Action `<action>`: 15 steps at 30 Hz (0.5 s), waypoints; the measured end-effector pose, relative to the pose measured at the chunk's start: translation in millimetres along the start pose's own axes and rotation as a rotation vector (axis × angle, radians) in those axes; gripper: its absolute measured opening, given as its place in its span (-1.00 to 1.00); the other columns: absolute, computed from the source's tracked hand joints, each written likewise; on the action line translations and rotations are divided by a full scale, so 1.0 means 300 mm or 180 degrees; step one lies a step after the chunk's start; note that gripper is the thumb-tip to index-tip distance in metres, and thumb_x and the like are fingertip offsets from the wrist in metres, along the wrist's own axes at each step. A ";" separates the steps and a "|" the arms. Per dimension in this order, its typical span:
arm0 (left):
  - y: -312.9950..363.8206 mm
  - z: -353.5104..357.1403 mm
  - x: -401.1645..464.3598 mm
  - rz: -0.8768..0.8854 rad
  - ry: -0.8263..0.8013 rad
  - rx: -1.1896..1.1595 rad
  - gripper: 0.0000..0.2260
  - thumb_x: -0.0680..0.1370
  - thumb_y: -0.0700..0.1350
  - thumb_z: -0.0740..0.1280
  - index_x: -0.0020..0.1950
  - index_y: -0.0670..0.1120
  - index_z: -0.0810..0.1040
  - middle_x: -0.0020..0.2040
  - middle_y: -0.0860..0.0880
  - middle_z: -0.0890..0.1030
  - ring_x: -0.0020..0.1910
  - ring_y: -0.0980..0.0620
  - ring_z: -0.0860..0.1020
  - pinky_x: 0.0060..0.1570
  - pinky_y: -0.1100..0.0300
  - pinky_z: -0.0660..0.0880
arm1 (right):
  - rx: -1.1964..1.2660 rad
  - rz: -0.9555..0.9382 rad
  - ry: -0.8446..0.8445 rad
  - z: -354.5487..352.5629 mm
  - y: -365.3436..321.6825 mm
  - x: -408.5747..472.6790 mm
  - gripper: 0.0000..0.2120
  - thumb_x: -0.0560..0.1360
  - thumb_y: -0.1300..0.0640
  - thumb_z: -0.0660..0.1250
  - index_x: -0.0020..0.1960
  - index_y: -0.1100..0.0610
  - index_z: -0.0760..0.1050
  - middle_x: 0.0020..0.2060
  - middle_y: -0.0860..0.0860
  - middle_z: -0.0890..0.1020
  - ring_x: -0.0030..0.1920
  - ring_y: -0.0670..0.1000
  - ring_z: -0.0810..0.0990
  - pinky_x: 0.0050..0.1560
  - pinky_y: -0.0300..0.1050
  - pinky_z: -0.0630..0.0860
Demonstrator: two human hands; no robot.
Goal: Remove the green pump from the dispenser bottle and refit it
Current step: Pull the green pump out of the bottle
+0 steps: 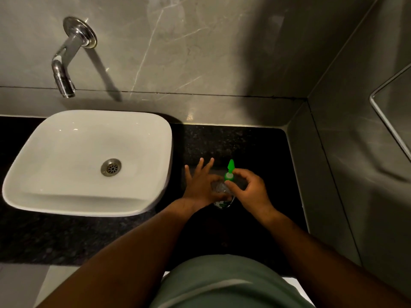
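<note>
1. My right hand (251, 190) is curled, thumb and forefinger pinched on the collar of the green pump (229, 173); the other fingers are loosely bent and carry nothing.
2. My left hand (200, 185) lies against the side of the dispenser bottle (220, 190), steadying it, with the fingers spread and pointing away from me, not wrapped around it. How firmly it presses I cannot tell.
3. The bottle stands on the dark counter (244, 147), just right of the white basin (89, 161), with the pump sitting on its neck, nozzle pointing toward the wall.
4. I judge this to be a twisting step at the collar; whether loosening or tightening, I cannot tell.
5. The next turn calls for a firmer left-hand brace so the bottle does not spin along.
6. Room: the basin's rim is near my left hand, the side wall (333, 152) lies right, open counter lies beyond, and the tap (64, 70) is well apart.
</note>
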State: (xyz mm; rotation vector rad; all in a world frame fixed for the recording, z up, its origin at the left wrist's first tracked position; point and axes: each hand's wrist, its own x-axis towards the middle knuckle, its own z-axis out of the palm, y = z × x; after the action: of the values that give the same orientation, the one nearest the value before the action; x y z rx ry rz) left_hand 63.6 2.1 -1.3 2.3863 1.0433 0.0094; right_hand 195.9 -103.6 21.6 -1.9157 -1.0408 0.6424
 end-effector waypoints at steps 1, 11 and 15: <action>-0.001 0.000 -0.001 0.0005 0.0000 -0.0003 -0.48 0.26 0.40 0.38 0.16 0.26 0.54 0.58 0.06 0.01 0.52 0.00 -0.23 0.34 -0.27 -0.42 | -0.0034 0.0016 -0.0048 0.005 0.008 -0.002 -0.64 0.39 0.05 0.50 0.15 0.09 0.56 0.03 -0.03 0.60 0.04 -0.11 0.56 0.05 -0.28 0.45; -0.014 0.012 0.004 0.0028 0.0112 0.0020 -0.49 0.27 0.40 0.32 0.16 0.25 0.55 0.57 0.05 0.10 0.53 -0.02 -0.15 0.31 -0.27 -0.42 | -0.0119 0.0369 -0.0013 0.040 0.020 0.012 -0.69 0.30 0.00 0.54 0.02 -0.09 0.57 -0.13 -0.25 0.59 -0.09 -0.28 0.56 -0.10 -0.40 0.40; -0.018 0.032 0.002 0.0031 0.0193 -0.0030 -0.55 0.29 0.33 0.36 0.13 0.24 0.56 0.56 0.05 0.15 0.53 -0.02 -0.11 0.32 -0.31 -0.38 | -0.0259 0.0516 0.0212 0.069 0.011 0.007 -0.69 0.24 -0.08 0.54 -0.16 -0.13 0.44 -0.22 -0.26 0.55 -0.18 -0.37 0.50 -0.25 -0.43 0.36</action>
State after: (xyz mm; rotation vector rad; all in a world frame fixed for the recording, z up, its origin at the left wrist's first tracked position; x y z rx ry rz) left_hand 62.4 1.1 -12.3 2.3959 1.0570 0.0904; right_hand 183.1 -93.9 8.1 -2.0937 -0.8883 0.6301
